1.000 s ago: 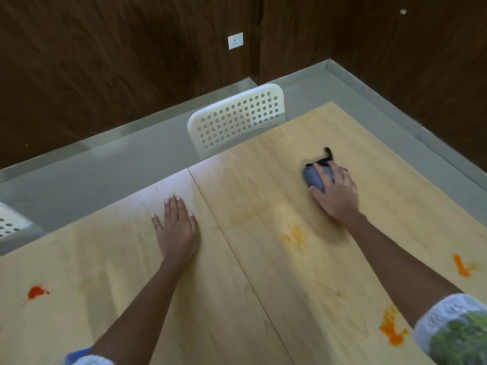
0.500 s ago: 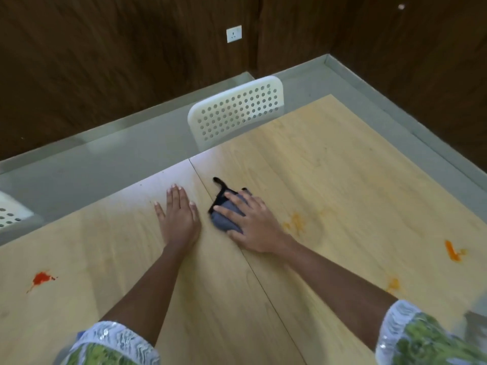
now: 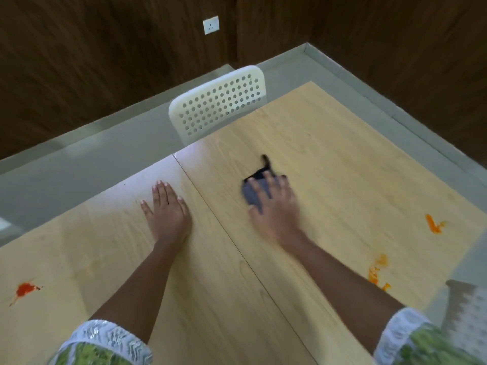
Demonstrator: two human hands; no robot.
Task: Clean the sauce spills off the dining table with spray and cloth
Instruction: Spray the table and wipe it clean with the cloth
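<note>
Pressing down on the grey cloth (image 3: 254,194), the right hand (image 3: 274,209) is covering its near part with fingers spread, a dark corner poking out beyond the fingertips. That grip is blurred, arm reaching forward over the worktop (image 3: 329,159). The left hand (image 3: 168,210) is lying flat, fingers together, palm down. Orange sauce spills (image 3: 433,223) are sitting well to the right.

Dining room: table (image 3: 329,159), chair (image 3: 218,101)

no readable text, labels, brands or numbers anywhere, far wall socket plate (image 3: 211,25) blank, tabletop (image 3: 329,159) unmarked
</note>
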